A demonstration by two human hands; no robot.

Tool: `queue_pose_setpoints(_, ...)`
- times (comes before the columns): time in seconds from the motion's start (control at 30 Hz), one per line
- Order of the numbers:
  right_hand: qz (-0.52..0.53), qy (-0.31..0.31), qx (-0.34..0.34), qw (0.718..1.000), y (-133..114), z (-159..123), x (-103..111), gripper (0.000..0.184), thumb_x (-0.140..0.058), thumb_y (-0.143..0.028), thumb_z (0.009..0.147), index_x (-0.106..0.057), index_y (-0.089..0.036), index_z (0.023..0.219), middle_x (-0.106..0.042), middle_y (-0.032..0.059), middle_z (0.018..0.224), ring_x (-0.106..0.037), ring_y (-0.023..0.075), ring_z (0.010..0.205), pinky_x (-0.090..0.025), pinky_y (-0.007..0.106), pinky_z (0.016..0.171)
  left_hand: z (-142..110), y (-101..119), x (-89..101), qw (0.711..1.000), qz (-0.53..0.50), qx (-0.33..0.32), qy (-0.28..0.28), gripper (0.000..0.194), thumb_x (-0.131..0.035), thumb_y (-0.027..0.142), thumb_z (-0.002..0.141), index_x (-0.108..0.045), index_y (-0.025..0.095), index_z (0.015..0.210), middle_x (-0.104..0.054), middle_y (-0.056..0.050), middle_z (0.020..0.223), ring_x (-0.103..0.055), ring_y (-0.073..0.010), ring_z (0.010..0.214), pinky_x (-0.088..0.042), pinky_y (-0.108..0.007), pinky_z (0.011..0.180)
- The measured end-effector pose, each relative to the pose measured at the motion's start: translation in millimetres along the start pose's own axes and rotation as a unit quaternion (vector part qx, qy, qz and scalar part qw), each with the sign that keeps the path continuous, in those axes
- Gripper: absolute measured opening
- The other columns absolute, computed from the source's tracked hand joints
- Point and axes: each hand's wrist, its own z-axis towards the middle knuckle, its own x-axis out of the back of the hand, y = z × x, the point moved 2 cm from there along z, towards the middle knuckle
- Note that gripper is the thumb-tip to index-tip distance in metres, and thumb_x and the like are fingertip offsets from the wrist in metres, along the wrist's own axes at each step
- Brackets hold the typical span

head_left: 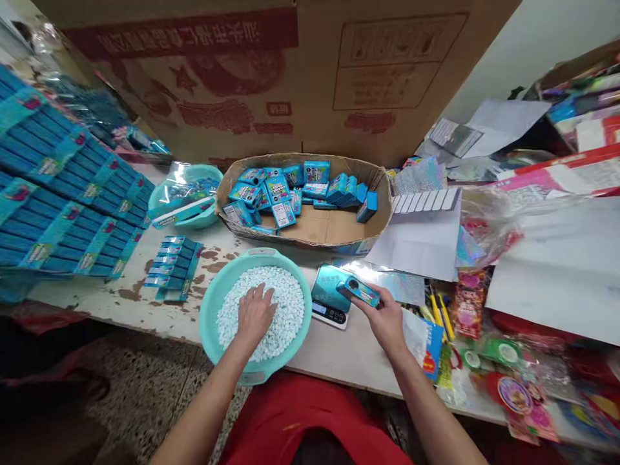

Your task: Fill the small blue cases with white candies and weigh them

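Note:
My left hand [256,312] rests with spread fingers on a heap of small white pellet candies [285,316] in a turquoise basin [207,323]. Between the thumb and fingers of my right hand [386,318] is a small blue candy box [364,293], tilted over the right side of a digital scale [325,311]. A shiny blue plate [328,285] covers the top of the scale, and its small display is lit. Behind the basin, a low cardboard tray [334,227] holds several similar blue boxes [277,188].
Stacks of blue display boxes [62,187] stand at the left. A smaller turquoise bowl [206,216] and a blue display box [173,266] lie nearby. A large carton [300,77] walls off the back. Sticker sheets [421,226], pens [442,313] and packets [469,303] crowd the right.

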Motion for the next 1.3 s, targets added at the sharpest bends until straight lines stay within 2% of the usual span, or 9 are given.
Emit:
queue_pose_setpoints(0.13,0.013,0.039,-0.028,0.999,10.2,-11.6,18.9,0.051,-0.075,-0.05,0.054,-0.066,-0.018,0.094,-0.064,0.0062,0.09,-0.058,0.0235,0.081,-0.045,0.037,0.074,46.2,52.0,15.9,0.987,-0.083,-0.122,-0.067,0.032,-0.032,0.018,0.092,-0.059,0.016,0.109,-0.059,-0.011,0.112,-0.053,-0.0231,0.105,-0.039,-0.035,0.094)
queue_pose_setpoints(0.2,0.02,0.058,-0.033,0.998,14.9,-17.1,27.2,0.052,-0.075,-0.05,0.054,-0.066,-0.017,0.093,-0.064,0.0069,0.092,-0.058,0.0239,0.083,-0.045,0.038,0.076,73.6,84.3,13.5,0.967,-0.097,-0.173,-0.157,0.034,-0.032,0.012,0.09,-0.057,0.017,0.113,-0.057,-0.01,0.118,-0.05,-0.0225,0.112,-0.036,-0.033,0.096)
queue_pose_setpoints(0.33,0.042,0.072,-0.043,0.996,22.1,-28.9,38.7,0.051,-0.076,-0.047,0.054,-0.065,-0.017,0.094,-0.063,0.0073,0.095,-0.059,0.0233,0.085,-0.047,0.037,0.077,124.7,134.1,-8.5,0.954,-0.09,-0.15,-0.245,0.034,-0.042,0.03,0.089,-0.056,0.015,0.116,-0.06,-0.015,0.113,-0.057,-0.0267,0.103,-0.042,-0.034,0.086)
queue_pose_setpoints(0.5,0.046,0.089,-0.071,0.992,29.5,-41.9,48.3,0.051,-0.077,-0.045,0.055,-0.065,-0.017,0.095,-0.064,0.0063,0.09,-0.06,0.023,0.084,-0.049,0.037,0.078,140.6,148.1,-39.3,0.941,-0.076,-0.103,-0.314,0.052,-0.037,0.05,0.088,-0.051,0.015,0.124,-0.059,-0.014,0.12,-0.056,-0.0272,0.108,-0.043,-0.031,0.084)
queue_pose_setpoints(0.67,0.066,0.098,-0.094,0.989,41.5,-43.9,56.6,0.053,-0.078,-0.045,0.054,-0.065,-0.017,0.096,-0.064,0.0071,0.093,-0.06,0.0233,0.084,-0.049,0.038,0.08,120.0,150.0,-30.0,0.951,-0.064,-0.095,-0.288,0.047,-0.038,0.044,0.09,-0.05,0.013,0.123,-0.057,-0.017,0.118,-0.056,-0.0288,0.106,-0.043,-0.034,0.083)
queue_pose_setpoints(0.87,0.063,0.099,-0.083,0.99,46.5,-40.1,65.7,0.053,-0.077,-0.046,0.054,-0.065,-0.016,0.096,-0.063,0.0081,0.097,-0.059,0.0237,0.085,-0.047,0.039,0.079,53.0,146.1,6.8,0.972,-0.118,-0.15,-0.135,0.032,-0.026,0.027,0.095,-0.054,0.017,0.106,-0.056,-0.012,0.107,-0.055,-0.0239,0.098,-0.043,-0.034,0.08)
queue_pose_setpoints(1.1,0.031,0.097,-0.067,0.992,54.8,-32.1,63.5,0.054,-0.076,-0.048,0.056,-0.065,-0.016,0.099,-0.064,0.0083,0.096,-0.058,0.024,0.087,-0.046,0.041,0.082,-62.0,129.1,-22.3,0.926,-0.256,-0.174,-0.215,0.02,-0.035,0.02,0.092,-0.052,0.017,0.102,-0.058,-0.008,0.101,-0.059,-0.0194,0.086,-0.046,-0.032,0.077)
queue_pose_setpoints(1.2,0.025,0.102,-0.064,0.992,58.1,-29.2,62.5,0.056,-0.076,-0.048,0.057,-0.064,-0.016,0.102,-0.063,0.0085,0.097,-0.058,0.0234,0.086,-0.045,0.042,0.083,-72.3,138.1,-30.7,0.914,-0.236,-0.231,-0.236,0.017,-0.041,0.019,0.089,-0.053,0.017,0.1,-0.057,-0.008,0.104,-0.059,-0.0189,0.085,-0.047,-0.031,0.075)
queue_pose_setpoints(1.3,0.034,0.086,-0.036,0.995,52.8,-24.9,60.7,0.052,-0.075,-0.047,0.059,-0.064,-0.017,0.101,-0.063,0.008,0.097,-0.058,0.023,0.087,-0.045,0.041,0.083,-65.0,146.2,-24.9,0.913,-0.237,-0.292,-0.16,0.016,-0.038,0.019,0.091,-0.054,0.017,0.093,-0.059,-0.007,0.093,-0.058,-0.0174,0.081,-0.046,-0.029,0.072)
